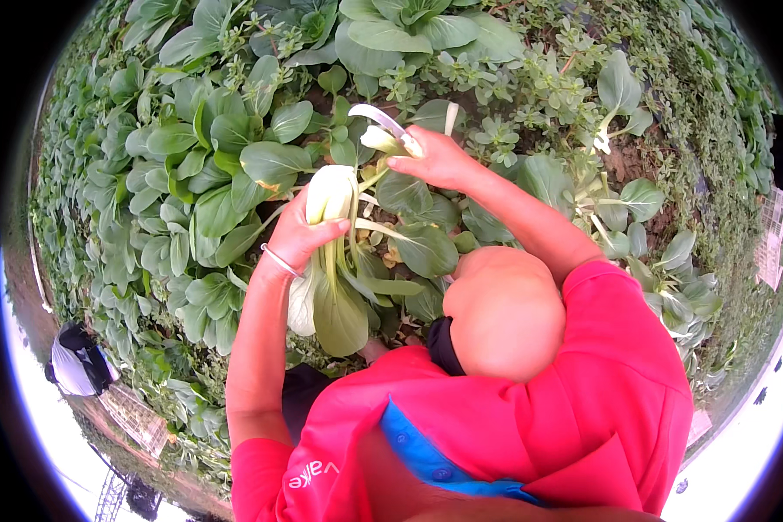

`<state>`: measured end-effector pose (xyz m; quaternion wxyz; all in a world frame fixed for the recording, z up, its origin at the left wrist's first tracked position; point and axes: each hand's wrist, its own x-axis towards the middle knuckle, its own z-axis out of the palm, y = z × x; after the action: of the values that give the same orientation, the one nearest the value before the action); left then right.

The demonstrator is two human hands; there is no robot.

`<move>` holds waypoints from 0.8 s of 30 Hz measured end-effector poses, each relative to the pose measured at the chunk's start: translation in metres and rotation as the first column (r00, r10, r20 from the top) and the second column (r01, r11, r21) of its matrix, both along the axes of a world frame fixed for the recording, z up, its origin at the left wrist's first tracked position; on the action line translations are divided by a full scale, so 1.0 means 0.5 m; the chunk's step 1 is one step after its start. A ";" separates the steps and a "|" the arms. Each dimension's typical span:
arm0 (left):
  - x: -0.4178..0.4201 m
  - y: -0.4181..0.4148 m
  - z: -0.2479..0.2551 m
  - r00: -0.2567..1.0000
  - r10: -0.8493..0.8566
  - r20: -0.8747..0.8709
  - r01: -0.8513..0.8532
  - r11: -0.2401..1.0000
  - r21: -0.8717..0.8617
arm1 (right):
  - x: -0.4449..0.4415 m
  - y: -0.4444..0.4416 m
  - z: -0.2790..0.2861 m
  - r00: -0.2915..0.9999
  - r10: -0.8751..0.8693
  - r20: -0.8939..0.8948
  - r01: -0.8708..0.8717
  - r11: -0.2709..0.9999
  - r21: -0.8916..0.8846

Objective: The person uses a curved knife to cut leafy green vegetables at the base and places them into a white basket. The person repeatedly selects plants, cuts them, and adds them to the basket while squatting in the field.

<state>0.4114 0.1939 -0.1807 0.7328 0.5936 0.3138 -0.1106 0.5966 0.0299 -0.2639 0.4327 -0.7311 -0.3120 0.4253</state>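
Observation:
My left hand grips a bok choy head upside down, its pale base upward and its leaves hanging below. A white bangle circles that wrist. To the right and slightly farther forward, my right hand is closed on a pale, curved strip that looks like a small knife blade; its handle is hidden in the fingers. A cut leaf stalk is pinched by the same hand. Beneath both hands lie loose bok choy leaves, some yellowed, on the soil.
Rows of growing bok choy fill the left and far side. Low weeds spread at upper right. Trimmed plants lie on the right. Plastic crates stand at both edges, and a person in white is at far left.

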 end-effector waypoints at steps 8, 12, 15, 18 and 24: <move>0.272 -0.017 0.058 0.623 -0.602 -0.500 0.590 -0.059 0.806 | 0.043 -0.056 -0.094 0.895 -0.397 0.203 0.415 0.908 -0.053; 0.395 -0.047 0.102 0.552 -0.760 -0.342 0.524 -0.003 0.852 | 0.050 -0.046 -0.144 0.772 -0.593 0.230 0.584 0.804 0.111; 0.488 -0.070 0.114 0.479 -0.814 -0.330 0.560 -0.006 0.829 | 0.086 -0.018 -0.233 0.790 -0.609 0.068 0.591 0.786 0.182; 0.565 -0.071 0.091 0.351 -0.779 -0.520 0.632 -0.213 0.745 | 0.120 0.063 -0.321 0.586 -0.597 0.548 0.616 0.768 0.178; 0.654 -0.049 0.039 0.281 -0.632 -0.722 0.674 -0.406 0.617 | 0.203 0.024 -0.266 0.651 -0.759 0.026 0.745 0.645 0.171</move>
<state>0.7387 0.1692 -0.1610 -0.0210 0.9391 -0.1071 -0.3259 0.6983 0.0418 -0.3971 0.6067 -0.7804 -0.0306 0.1482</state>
